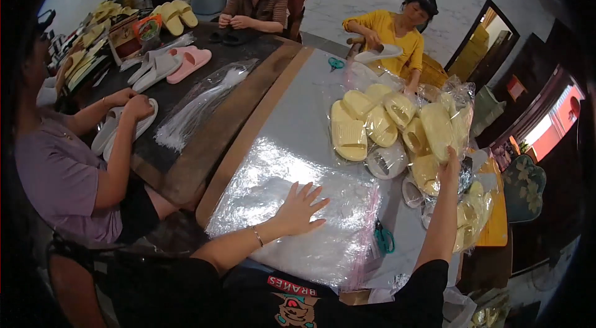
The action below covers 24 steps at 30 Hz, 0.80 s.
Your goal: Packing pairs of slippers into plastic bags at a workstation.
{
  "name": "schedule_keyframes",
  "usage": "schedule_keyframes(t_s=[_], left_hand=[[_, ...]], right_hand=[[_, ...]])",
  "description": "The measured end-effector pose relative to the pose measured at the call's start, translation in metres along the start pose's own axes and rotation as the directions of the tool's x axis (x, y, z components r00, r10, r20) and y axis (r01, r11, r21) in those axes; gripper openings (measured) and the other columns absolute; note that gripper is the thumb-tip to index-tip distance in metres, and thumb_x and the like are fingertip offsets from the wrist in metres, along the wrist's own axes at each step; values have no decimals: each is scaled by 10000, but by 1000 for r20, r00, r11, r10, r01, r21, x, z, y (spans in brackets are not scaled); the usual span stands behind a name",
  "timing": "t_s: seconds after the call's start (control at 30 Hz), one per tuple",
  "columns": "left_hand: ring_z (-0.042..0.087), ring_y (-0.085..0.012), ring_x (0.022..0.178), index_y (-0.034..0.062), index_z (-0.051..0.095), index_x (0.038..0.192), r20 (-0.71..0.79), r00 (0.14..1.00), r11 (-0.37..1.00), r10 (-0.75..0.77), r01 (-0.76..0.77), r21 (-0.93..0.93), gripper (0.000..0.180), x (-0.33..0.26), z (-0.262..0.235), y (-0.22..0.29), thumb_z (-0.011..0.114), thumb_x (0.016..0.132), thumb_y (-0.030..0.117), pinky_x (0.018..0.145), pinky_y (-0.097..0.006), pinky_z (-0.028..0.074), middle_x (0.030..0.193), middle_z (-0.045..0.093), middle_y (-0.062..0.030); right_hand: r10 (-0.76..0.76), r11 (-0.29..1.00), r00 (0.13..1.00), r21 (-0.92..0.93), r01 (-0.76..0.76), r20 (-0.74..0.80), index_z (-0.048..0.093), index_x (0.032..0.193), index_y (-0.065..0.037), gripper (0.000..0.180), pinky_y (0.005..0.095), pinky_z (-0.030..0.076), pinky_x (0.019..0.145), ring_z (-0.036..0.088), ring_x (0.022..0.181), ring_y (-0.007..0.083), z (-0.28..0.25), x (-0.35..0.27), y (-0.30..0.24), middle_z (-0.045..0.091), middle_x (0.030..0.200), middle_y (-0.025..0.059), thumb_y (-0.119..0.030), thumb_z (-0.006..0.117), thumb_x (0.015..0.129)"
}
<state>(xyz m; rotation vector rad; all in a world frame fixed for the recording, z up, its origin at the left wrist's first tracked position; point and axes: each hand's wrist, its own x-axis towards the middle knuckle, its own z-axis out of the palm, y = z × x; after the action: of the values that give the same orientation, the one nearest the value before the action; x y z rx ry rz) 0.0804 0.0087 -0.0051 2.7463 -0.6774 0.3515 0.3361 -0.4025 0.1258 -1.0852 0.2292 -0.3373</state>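
My left hand [301, 210] lies flat, fingers spread, on a stack of clear plastic bags [248, 229] with a pink edge strip. At the right my right hand [449, 163] grips the near end of a pale yellow slipper [437, 131] in clear plastic. That slipper is tilted up over a heap of bagged yellow slippers [349, 132]; my fingers are partly hidden behind it. A bagged whitish slipper [387, 160] sits at the heap's near side. Teal-handled scissors [384, 238] rest just right of the bag stack.
Across the table, a person in yellow holds a white slipper [379, 53] near a second teal-handled tool [336, 63]. At left, a person in purple handles light slippers [148, 118]. White strands in a bag [202, 104] and pink slippers [188, 62] lie on the dark table.
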Motion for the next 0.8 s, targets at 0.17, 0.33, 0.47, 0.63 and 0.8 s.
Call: schedule_keyframes(t_s=[0.17, 0.33, 0.47, 0.63, 0.8], left_hand=[[236, -384, 1372, 172, 363, 1432, 61, 997, 999, -46, 46, 14, 743, 0, 2, -6, 380, 870, 658, 1095, -589, 106, 1476, 309, -177], [190, -376, 1389, 180, 384, 1422, 4, 1000, 1000, -10, 10, 25, 724, 4, 4, -11, 415, 867, 644, 1100, -590, 77, 1485, 285, -174], [206, -359, 1388, 140, 424, 1388, -23, 998, 991, -63, 60, -117, 661, 11, 7, -17, 454, 889, 572, 1114, -565, 95, 1475, 299, -185], [369, -355, 1309, 38, 466, 1324, 22, 992, 937, -124, 124, -326, 549, 6, -34, -41, 452, 936, 426, 1098, -481, 264, 1350, 469, -192], [547, -346, 1134, -45, 475, 1258, 391, 895, -697, -214, 141, -704, 480, -51, -80, -108, 399, 983, 341, 945, -449, 465, 1237, 546, -230]], right_hand=[[-354, 930, 893, 9, 366, 277, 563, 1164, -58, 353, 258, 502, 704, 615, 880, 130, 69, -63, -10, 628, 1061, 39, -147, 662, 837], [-313, 921, 849, -83, 381, 426, 505, 1253, -19, 470, 308, 503, 838, 595, 1012, 203, 110, -130, -39, 593, 1151, 88, -78, 651, 810], [-448, 699, 668, -232, 676, 595, 518, 1256, 3, 470, 293, 481, 860, 598, 996, 180, 144, -217, -33, 605, 1163, 103, -100, 657, 818], [-453, -46, 113, -150, 988, 884, 513, 1254, -11, 519, 352, 498, 876, 602, 1054, 345, 121, -288, 10, 575, 1209, 207, 0, 654, 755], [-167, -95, -62, 46, 994, 984, 564, 1098, -30, 369, 453, 485, 904, 556, 1122, 320, 48, -314, 73, 554, 1263, 117, -43, 632, 735]])
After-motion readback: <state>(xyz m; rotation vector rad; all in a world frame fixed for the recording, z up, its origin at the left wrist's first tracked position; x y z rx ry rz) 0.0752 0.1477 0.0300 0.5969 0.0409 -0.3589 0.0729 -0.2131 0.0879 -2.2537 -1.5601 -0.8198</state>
